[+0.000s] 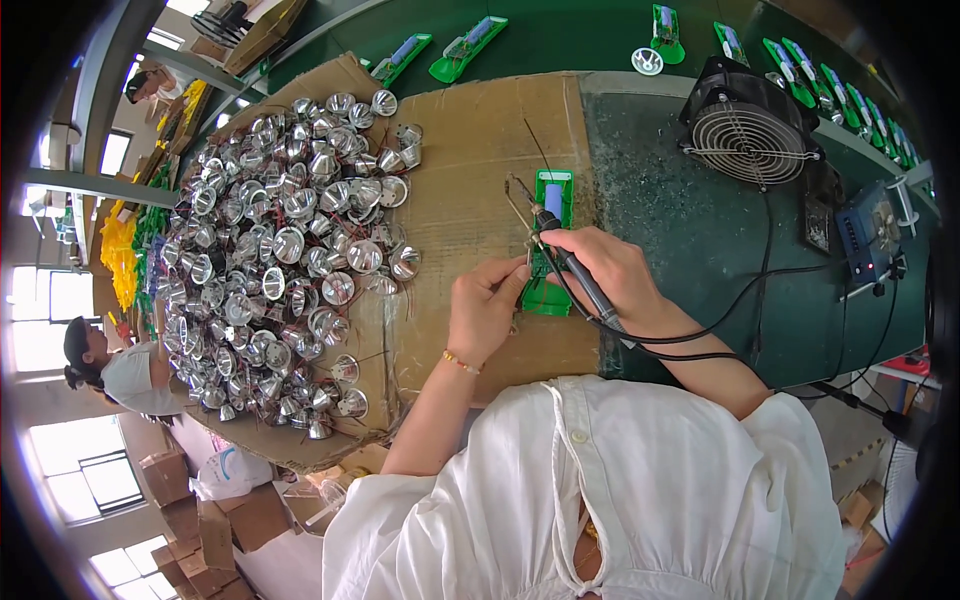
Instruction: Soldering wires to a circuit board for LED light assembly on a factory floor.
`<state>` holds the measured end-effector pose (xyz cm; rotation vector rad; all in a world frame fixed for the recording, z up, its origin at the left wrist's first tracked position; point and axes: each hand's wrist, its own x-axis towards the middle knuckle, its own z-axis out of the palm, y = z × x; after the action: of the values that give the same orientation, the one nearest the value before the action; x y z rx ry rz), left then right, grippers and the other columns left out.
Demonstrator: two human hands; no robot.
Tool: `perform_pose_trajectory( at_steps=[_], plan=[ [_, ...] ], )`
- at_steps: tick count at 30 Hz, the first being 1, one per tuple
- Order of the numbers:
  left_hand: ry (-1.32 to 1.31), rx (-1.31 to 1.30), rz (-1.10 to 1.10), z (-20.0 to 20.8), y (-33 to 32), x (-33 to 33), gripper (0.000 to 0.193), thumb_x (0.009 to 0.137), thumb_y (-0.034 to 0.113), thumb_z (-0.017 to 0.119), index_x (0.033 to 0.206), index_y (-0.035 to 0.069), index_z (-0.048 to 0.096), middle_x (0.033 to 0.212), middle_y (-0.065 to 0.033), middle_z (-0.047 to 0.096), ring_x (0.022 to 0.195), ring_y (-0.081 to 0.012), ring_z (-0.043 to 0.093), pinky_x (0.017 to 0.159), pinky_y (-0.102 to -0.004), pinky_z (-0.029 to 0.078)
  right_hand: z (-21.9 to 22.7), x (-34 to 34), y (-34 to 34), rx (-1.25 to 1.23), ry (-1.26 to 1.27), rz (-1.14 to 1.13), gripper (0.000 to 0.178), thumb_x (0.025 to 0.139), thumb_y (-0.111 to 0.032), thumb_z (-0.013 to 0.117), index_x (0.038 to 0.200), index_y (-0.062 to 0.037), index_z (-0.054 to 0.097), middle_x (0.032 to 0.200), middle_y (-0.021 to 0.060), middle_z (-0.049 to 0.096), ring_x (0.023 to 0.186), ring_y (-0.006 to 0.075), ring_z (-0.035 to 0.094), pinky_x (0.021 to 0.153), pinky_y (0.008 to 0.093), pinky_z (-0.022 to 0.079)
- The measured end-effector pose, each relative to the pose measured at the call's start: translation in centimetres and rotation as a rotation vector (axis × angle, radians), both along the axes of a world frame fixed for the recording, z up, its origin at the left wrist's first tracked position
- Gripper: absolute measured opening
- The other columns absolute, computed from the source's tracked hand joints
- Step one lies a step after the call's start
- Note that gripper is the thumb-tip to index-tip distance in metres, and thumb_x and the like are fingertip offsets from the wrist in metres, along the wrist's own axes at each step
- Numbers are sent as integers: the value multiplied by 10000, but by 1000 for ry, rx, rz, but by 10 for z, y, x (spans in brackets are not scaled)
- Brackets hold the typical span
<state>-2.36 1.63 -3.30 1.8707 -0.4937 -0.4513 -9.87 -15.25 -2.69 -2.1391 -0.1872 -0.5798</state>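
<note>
My right hand [612, 272] grips a soldering iron [592, 290] with a black handle and a thin metal tube along its front. The iron slants over a green plastic housing [556, 303] lying upright in front of me on the cardboard. A blue-violet cylindrical battery [553, 200] sits in the housing's far part. At the housing's left edge, my left hand [482, 305] is closed, thumb against forefinger. What it pinches is too small and covered to make out. The iron's handle and my fingers partly hide the housing's middle.
A heap of shiny reflector cups [290, 245] with wires covers the left cardboard. A black fan [750, 140] stands back right, near a blue soldering station [868, 240] with trailing cables. Green housings [468, 48] line the far belt. A person [125, 370] sits at far left.
</note>
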Motion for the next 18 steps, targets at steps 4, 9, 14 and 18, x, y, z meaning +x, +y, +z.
perform_pose_trajectory(
  at_steps=[4,9,14,18],
  plan=[
    [30,67,0,3,0,0,162,843,80,589,951,-28,643,780,-28,623,708,-65,529,637,-210,435,-3,1,2,-16,-9,-31,398,702,-11,620,1082,-67,515,860,127,585,777,317,582,673,389,470],
    [-17,28,-7,-1,1,-1,161,826,86,594,950,-2,646,765,-84,606,612,-120,535,544,-251,423,-2,0,6,-59,-67,-60,399,700,-13,624,1079,-71,515,844,119,578,757,313,577,653,386,465],
    [15,51,-37,2,4,-2,170,830,68,580,975,2,641,745,-77,594,615,-107,529,543,-241,419,-7,-1,7,-41,-46,-79,402,701,-11,624,1084,-69,515,845,102,578,756,290,577,652,370,465],
    [110,110,13,8,2,-8,171,843,75,588,962,-36,640,785,-22,616,691,-56,516,604,-203,429,-8,-3,9,-47,-81,-95,402,698,-12,626,1080,-68,516,834,97,574,752,285,577,649,366,466]
  ],
)
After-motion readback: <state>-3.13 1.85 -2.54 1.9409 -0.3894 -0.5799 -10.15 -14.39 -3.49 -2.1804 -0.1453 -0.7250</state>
